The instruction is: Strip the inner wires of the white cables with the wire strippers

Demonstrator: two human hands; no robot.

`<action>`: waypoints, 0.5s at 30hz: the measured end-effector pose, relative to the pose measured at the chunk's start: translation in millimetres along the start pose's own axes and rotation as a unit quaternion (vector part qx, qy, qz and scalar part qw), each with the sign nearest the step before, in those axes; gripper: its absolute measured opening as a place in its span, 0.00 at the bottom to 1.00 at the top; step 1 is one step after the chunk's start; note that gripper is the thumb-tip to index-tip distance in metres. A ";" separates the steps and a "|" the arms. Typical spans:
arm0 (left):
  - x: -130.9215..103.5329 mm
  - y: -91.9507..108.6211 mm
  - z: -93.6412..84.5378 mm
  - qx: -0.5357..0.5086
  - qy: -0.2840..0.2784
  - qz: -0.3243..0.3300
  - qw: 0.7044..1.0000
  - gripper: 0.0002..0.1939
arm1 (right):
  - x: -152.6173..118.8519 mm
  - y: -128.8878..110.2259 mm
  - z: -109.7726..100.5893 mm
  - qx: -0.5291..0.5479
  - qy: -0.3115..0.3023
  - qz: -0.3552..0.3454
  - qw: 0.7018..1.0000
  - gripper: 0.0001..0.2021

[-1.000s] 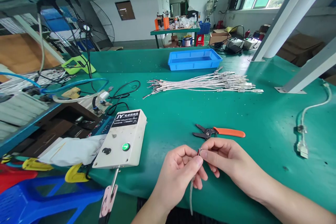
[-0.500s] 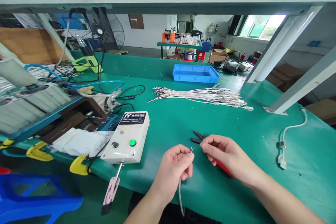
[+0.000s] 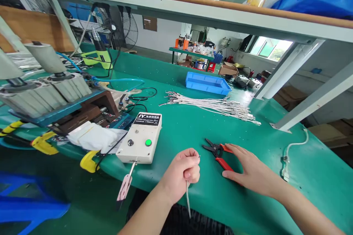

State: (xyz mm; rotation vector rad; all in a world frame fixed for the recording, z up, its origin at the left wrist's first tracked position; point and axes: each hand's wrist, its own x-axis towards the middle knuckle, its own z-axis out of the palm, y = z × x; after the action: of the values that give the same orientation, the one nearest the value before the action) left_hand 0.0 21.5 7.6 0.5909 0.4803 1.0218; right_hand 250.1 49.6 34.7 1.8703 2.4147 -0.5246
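Note:
My left hand (image 3: 183, 169) is closed on a thin grey-white cable (image 3: 188, 200). The cable's tail hangs below the fist, and its dark tip pokes out by the thumb and forefinger. To the right, my right hand (image 3: 249, 169) is spread over a pair of wire strippers (image 3: 213, 147) lying on the green bench, jaws apart and pointing left. Its fingers rest by the upper red handle and its thumb by the lower one. The palm covers the handle ends.
A white control box (image 3: 140, 137) with a green button sits left, its clip jutting over the edge. Behind lie a bundle of white cables (image 3: 209, 105) and a blue tray (image 3: 206, 82). Another cable (image 3: 286, 159) lies right. A pneumatic press (image 3: 66, 95) stands far left; a shelf (image 3: 176, 2) crosses above.
My right hand has moved right and spread from a pinch, over the strippers' handles. My left hand keeps the cable, its tip less exposed. The view has tilted and shifted.

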 end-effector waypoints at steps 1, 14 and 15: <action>-1.0 0.4 -0.3 -0.007 -0.009 -0.004 1.000 0.12 | 0.3 -0.2 0.7 -0.007 0.000 -0.002 1.000 0.45; -1.9 -2.2 0.2 -0.009 -0.021 0.003 1.000 0.13 | -2.5 -4.9 5.9 -0.015 -0.006 0.025 1.000 0.45; -1.7 -2.4 0.2 -0.007 -0.019 0.003 1.000 0.13 | -2.6 -4.8 6.3 -0.016 -0.003 0.024 1.000 0.45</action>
State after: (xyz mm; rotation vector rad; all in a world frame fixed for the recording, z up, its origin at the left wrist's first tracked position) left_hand 0.9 18.9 6.3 0.5987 0.4365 1.0175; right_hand 245.2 44.3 30.6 1.9064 2.3530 -0.4850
